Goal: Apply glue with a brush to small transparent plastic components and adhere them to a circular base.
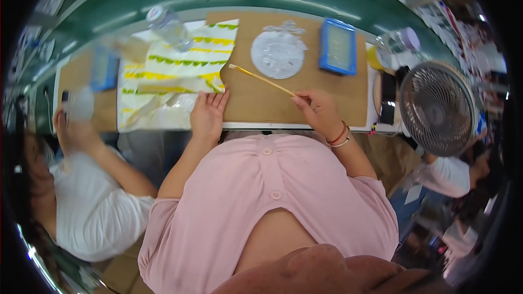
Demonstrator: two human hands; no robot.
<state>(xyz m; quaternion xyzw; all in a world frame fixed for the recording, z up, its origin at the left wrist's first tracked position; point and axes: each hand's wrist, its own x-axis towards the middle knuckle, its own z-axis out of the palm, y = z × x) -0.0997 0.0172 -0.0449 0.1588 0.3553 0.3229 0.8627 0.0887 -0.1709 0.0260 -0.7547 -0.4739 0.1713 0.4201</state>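
One thin yellow stick (264,80), pale-tipped, slants over the brown board (256,108) at centre, its near right end gripped between thumb and fingers of the right hand (318,110); the left hand (210,110) lies at the near right corner of one green-and-yellow patterned sheet (185,57), fingers extended, can't tell if pinching. Count beyond: one round white dish (277,57) far centre, two blue-rimmed trays (338,69), one far right and one blurred at left, two clear lidded containers (173,30), far left and far right. One fan (437,110) right; one white-sleeved co-worker (101,212) left.
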